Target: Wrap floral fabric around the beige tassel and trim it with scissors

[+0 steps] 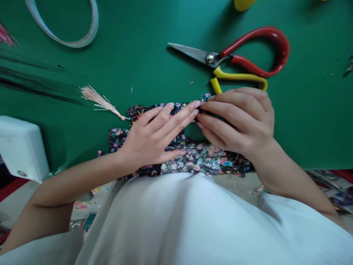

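Observation:
A black floral fabric (204,158) lies along the front edge of the green table, partly folded and hanging over toward my lap. My left hand (157,132) rests flat on it, fingers stretched to the right and thumb apart. At the fabric's upper right end, my right hand (239,117) pinches its edge between thumb and fingers, close to the left fingertips. A pale tassel (102,101) sticks out from the fabric's upper left corner. Just beyond my right hand lie scissors (211,58) with red and yellow handles, one handle partly hidden behind the knuckles.
The green table (138,70) carries a white band loop (95,22) at the back left and a white box-like device (23,147) at the left edge. A pink tassel (7,36) and dark threads (35,86) lie left. A yellow object (244,3) is at the back.

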Tool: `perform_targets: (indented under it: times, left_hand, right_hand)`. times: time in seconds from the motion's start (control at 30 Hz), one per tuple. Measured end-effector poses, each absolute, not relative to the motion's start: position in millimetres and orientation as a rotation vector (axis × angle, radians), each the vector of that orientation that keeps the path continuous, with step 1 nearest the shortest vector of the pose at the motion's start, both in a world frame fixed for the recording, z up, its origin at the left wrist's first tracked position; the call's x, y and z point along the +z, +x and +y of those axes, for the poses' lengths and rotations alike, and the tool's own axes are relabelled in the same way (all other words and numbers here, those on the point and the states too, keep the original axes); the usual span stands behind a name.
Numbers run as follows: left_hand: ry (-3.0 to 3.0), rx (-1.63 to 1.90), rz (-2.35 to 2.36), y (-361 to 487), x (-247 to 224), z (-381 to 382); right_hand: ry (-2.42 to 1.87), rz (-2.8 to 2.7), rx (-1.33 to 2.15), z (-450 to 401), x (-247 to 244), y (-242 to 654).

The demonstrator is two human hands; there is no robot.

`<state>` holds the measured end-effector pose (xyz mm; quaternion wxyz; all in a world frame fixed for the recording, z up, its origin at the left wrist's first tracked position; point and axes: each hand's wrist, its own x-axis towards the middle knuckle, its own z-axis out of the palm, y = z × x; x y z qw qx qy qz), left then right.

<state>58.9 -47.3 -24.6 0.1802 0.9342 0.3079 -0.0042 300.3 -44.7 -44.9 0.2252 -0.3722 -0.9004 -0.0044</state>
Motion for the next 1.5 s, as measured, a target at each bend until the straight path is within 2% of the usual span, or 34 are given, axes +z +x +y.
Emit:
perform_targets:
  times: [0.23, 0.53, 0.67, 0.8, 0.87, 1.0, 1.2, 1.5]
  left_hand:
    - [2.866, 0.037, 0.888, 63.9, -19.9, -46.4]
    - [2.634, 0.010, 0.937, 61.5, -21.6, -50.8]
    - [2.648, 0.046, 0.904, 57.3, -20.8, -45.4]
    - [2.620, 0.290, 0.805, 47.4, -10.8, -30.4]
    - [2.636, 0.301, 0.959, 39.5, -3.7, -22.9]
    - [2.598, 0.051, 1.299, 18.8, 0.9, -13.8]
    - [2.535, -0.014, 1.316, 1.8, -12.4, -9.6]
    - [2.419, 0.064, 1.075, 11.4, 0.7, -2.2]
  right_hand:
    - [-0.908, -2.384, -0.120, -40.1, -43.6, 303.2]
    - [-0.834, -2.341, -0.123, -38.7, -45.7, 302.1]
    - [-0.892, -2.310, -0.149, -40.6, -45.9, 300.1]
    - [-1.116, -2.280, -0.071, -44.9, -42.6, 296.3]
    - [-1.207, -2.308, -0.070, -45.7, -38.5, 293.7]
    - [-1.264, -2.447, -0.104, -39.9, -22.1, 283.8]
    - [-1.339, -2.832, 0.216, -23.8, 5.5, 245.8]
    - [-1.208, -2.717, 0.703, -17.7, -8.4, 232.5]
